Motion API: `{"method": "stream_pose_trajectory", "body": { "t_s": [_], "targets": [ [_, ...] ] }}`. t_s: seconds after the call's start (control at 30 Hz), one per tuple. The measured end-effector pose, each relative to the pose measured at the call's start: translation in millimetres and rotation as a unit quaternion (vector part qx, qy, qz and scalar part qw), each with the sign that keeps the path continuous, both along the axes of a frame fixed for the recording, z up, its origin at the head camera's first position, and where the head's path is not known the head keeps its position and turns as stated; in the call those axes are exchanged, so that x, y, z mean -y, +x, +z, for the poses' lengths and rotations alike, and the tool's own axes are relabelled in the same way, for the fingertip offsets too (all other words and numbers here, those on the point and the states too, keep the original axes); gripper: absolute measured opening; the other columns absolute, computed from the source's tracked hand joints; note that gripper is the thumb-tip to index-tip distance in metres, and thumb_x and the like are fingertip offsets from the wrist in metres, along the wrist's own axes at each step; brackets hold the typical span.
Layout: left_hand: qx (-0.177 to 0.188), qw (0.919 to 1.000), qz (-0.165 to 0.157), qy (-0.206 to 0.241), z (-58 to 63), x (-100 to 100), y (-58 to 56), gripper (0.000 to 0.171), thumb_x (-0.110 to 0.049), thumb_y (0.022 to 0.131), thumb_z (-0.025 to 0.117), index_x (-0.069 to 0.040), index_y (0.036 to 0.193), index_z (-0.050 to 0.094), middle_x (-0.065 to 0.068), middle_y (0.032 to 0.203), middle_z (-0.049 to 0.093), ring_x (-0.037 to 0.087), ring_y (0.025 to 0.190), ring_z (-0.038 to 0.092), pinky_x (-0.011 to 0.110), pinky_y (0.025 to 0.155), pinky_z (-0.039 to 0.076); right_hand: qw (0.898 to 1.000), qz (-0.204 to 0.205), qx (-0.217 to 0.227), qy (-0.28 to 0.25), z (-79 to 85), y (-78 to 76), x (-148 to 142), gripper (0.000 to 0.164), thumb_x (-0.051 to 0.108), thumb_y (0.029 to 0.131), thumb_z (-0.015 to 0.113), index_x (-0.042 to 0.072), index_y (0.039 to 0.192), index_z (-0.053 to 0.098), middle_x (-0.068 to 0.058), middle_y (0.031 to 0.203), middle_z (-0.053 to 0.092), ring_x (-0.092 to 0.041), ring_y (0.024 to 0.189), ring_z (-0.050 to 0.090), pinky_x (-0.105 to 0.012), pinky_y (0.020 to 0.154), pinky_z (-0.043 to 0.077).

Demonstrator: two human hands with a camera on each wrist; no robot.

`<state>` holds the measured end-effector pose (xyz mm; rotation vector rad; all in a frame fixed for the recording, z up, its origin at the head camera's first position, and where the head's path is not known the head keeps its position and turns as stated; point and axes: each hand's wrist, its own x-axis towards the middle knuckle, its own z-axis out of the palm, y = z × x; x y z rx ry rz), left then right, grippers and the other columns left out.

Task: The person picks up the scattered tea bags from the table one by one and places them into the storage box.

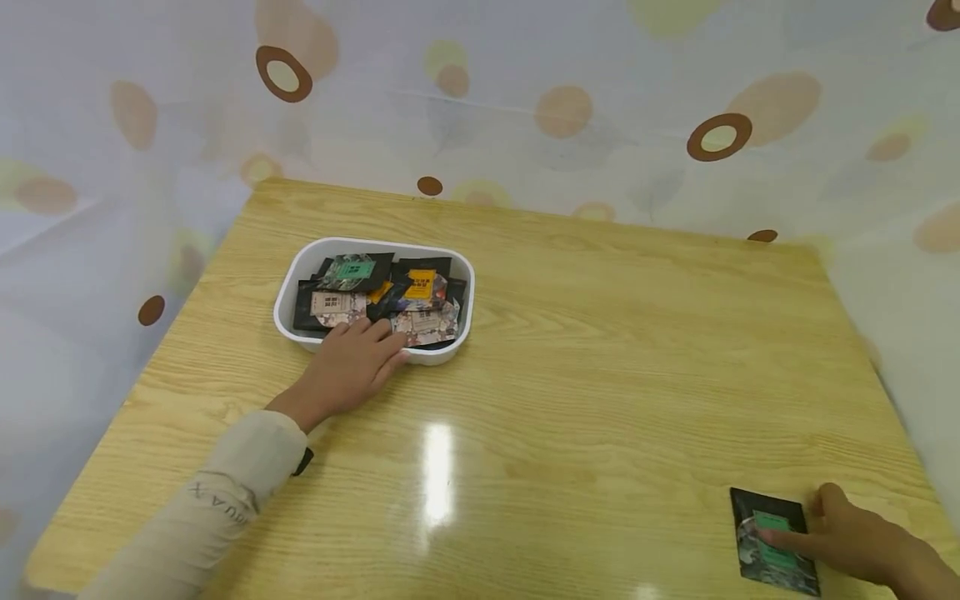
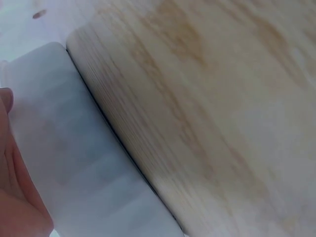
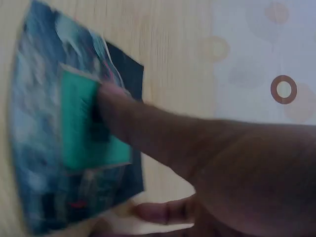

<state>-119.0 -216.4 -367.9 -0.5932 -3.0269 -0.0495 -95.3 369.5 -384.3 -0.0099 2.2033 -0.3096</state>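
A black sachet with a green label point(image 1: 780, 564) is at the front right of the table. My right hand point(image 1: 862, 537) holds it, the thumb across the label and a bent finger beside its far right corner. In the right wrist view the thumb point(image 3: 148, 128) lies over the label, while other fingers show below the packet's edge. At the left, my left hand point(image 1: 348, 367) rests over the near rim of a white tub point(image 1: 283, 312). Its fingertips touch the nearest sachets inside. The left wrist view shows only part of this hand point(image 2: 17, 187) beside the tub's wall.
Several black sachets with green, orange and pale labels point(image 1: 423, 321) fill the tub. The wooden table point(image 1: 600, 375) runs back to a dotted cloth point(image 1: 510, 50), which also hangs at both sides.
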Motion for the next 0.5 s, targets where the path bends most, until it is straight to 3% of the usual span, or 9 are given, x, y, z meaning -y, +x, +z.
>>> {"method": "stream_pose_trajectory", "body": {
  "t_s": [0.07,0.13,0.23,0.33,0.4,0.5],
  "targets": [
    [-0.003,1.0,0.0,0.0,0.0,1,-0.1,0.032,-0.04,0.1,0.037,-0.02,0.116,0.057,0.003,0.1,0.054,0.023,0.087,0.046,0.041,0.078,0.04,0.999,0.012,-0.042,-0.005,0.4,2.1,8,0.078,0.059,0.089,0.049,-0.015,0.112,0.035,-0.033,0.103,0.055,-0.035,0.085,0.059,-0.041,0.067,0.047],
    [-0.005,1.0,0.003,0.0,0.7,2,0.6,0.031,-0.039,0.1,0.038,-0.02,0.116,0.057,0.003,0.1,0.054,0.023,0.086,0.046,0.041,0.077,0.04,0.996,0.025,-0.087,-0.016,1.9,1.9,17,0.066,0.055,0.091,0.048,-0.01,0.102,0.043,-0.023,0.089,0.057,-0.025,0.075,0.057,-0.036,0.061,0.045],
    [-0.005,1.0,0.005,0.0,1.6,1,1.2,0.032,-0.039,0.1,0.039,-0.02,0.118,0.057,0.003,0.1,0.055,0.023,0.087,0.047,0.042,0.079,0.041,0.984,0.029,-0.163,-0.063,3.6,0.5,35,0.046,0.046,0.093,0.052,0.0,0.088,0.046,-0.003,0.071,0.045,-0.009,0.061,0.043,-0.027,0.054,0.036],
    [-0.004,1.0,-0.002,0.004,2.9,-1,0.5,0.033,-0.039,0.1,0.037,-0.02,0.118,0.057,0.002,0.1,0.054,0.023,0.087,0.047,0.042,0.079,0.041,0.96,0.028,-0.227,-0.162,7.2,-5.9,58,0.033,0.033,0.094,0.055,0.003,0.084,0.044,0.0,0.064,0.04,-0.005,0.051,0.036,-0.025,0.048,0.032],
    [-0.003,1.0,-0.004,0.005,3.4,-3,0.2,0.034,-0.04,0.101,0.036,-0.021,0.118,0.057,0.002,0.1,0.054,0.023,0.088,0.047,0.042,0.08,0.041,0.941,0.032,-0.249,-0.228,16.2,-16.1,81,0.028,0.026,0.095,0.054,-0.002,0.099,0.049,-0.006,0.074,0.053,0.004,0.058,0.043,-0.024,0.051,0.04],
    [0.001,1.0,-0.002,0.003,3.4,-4,0.8,0.034,-0.04,0.101,0.036,-0.021,0.118,0.058,0.002,0.101,0.055,0.023,0.088,0.047,0.042,0.08,0.041,0.915,0.028,-0.28,-0.29,34.3,-37.9,128,0.032,0.023,0.096,0.053,-0.004,0.114,0.052,-0.014,0.086,0.059,0.004,0.065,0.05,-0.025,0.056,0.046]
  ]
}}
